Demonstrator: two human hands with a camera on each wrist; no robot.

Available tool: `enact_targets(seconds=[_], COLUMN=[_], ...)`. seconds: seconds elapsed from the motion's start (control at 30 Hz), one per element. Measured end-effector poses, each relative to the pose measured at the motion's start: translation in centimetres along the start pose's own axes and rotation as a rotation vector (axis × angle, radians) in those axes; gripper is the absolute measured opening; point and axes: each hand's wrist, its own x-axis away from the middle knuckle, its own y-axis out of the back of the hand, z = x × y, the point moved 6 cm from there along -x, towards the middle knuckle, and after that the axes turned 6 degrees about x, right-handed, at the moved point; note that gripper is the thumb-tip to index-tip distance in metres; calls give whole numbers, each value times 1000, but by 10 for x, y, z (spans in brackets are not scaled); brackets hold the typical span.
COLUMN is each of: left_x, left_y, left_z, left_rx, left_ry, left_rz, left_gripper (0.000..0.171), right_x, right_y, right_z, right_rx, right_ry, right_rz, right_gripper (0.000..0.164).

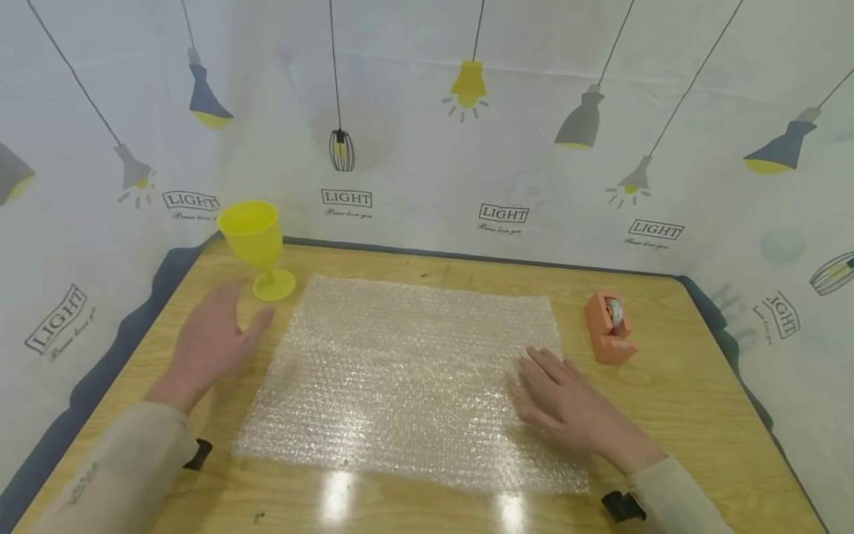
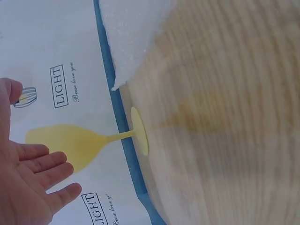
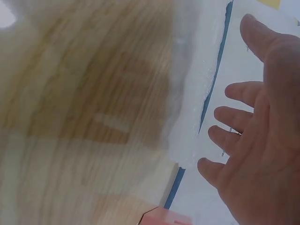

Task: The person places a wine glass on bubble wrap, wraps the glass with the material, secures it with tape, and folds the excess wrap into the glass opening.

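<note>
A yellow plastic goblet (image 1: 252, 236) stands upright at the table's back left; the left wrist view shows its bowl, stem and round foot (image 2: 139, 131). My left hand (image 1: 212, 337) hovers just in front of it, thumb apart from the fingers, holding nothing. In the left wrist view that hand (image 2: 33, 180) overlaps part of the goblet's bowl. A sheet of clear bubble wrap (image 1: 414, 371) lies flat across the middle of the table. Over its right edge is my right hand (image 1: 574, 408), fingers extended and empty. The right wrist view shows this hand (image 3: 262, 126) with its fingers spread.
An orange tape dispenser (image 1: 608, 330) with a roll of tape stands on the right of the wooden table (image 1: 694, 371). White cloth walls (image 1: 414, 96) printed with lamps surround the back and sides. Black straps (image 1: 623, 506) show under both wrists.
</note>
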Motion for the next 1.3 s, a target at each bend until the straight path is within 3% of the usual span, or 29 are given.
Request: enact_targets(seconds=[0.17,0.37,0.67,0.93,1.3], left_x=[-6,-16,-33,-47,-66], left_y=[9,14,17,13,17], left_z=[5,9,11,15,16], left_rx=[23,99,203,279,306], left_ry=[105,170,237,324,374], left_rz=[-39,-72,-126,-133,-183], left_gripper=[80,87,87,102,106], right_x=[8,15,24,32,38], right_y=[-2,-4,-6,-7,-9], right_z=[-6,-13,-17,-17,-17], right_rx=[-21,-16,-54,-39,-82], right_ry=[3,30,32,67,61], right_rz=[-4,-19,13,0,35], right_gripper=[77,81,90,101,120])
